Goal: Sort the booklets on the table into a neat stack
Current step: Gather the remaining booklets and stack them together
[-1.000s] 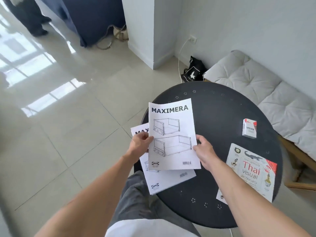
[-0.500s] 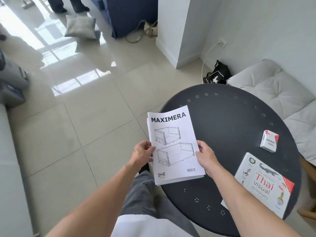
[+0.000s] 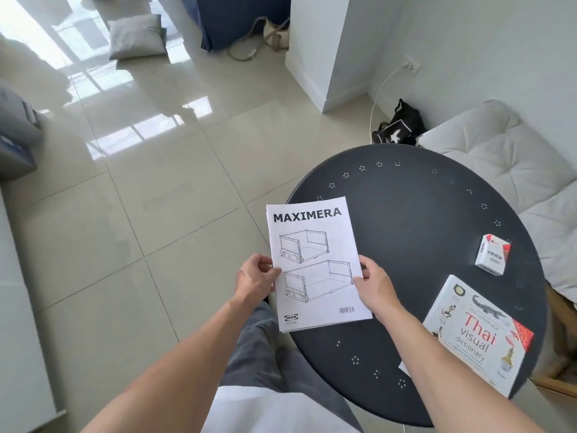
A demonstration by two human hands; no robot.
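Observation:
White MAXIMERA booklets (image 3: 315, 264) lie squared in one stack at the left edge of the round dark table (image 3: 415, 214), partly overhanging it. My left hand (image 3: 256, 278) grips the stack's left edge, thumb on the cover. My right hand (image 3: 373, 284) holds its right edge the same way. Only the top cover shows; the booklets beneath appear as thin page edges at the bottom.
A Thai visual dictionary (image 3: 477, 332) lies at the table's near right, over a white sheet. A small red-and-white VESS box (image 3: 493, 254) stands beyond it. A white cushioned bench (image 3: 515, 170) sits behind the table. Tiled floor spreads to the left, with a grey pillow (image 3: 137, 35).
One second ago the top booklet lay skewed over a lower one. Both hands have since brought them together into one aligned stack. The view has shifted left.

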